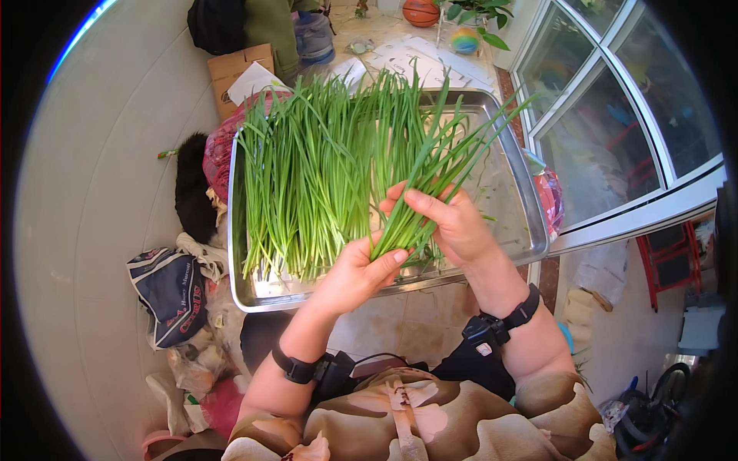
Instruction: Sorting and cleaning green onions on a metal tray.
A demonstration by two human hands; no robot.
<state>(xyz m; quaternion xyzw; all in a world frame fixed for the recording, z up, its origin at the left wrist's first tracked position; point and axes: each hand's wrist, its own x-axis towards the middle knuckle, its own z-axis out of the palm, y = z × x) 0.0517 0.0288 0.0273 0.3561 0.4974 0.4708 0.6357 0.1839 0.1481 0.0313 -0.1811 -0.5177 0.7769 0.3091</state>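
A wide steel tray (533,213) lies before me. Long green garlic chives (305,184) stand side by side across its left and middle, leaf tips pointing away from me. Over the right half of the tray, both hands grip one loose bunch of chives (429,167). My left hand (372,265) pinches the pale stem ends between thumb and fingers. Higher up the bunch is my right hand (447,216), its thumb across the leaves and its fingers partly hidden behind them. Small green scraps lie on the tray's bottom at the right.
A red mesh sack (218,158), a cardboard box (236,72) and a dark printed bag (173,294) sit along the left wall. Beyond the tray are papers (426,57), a water jug (314,37) and a basketball (421,12). A white-framed glass door (602,115) borders the right.
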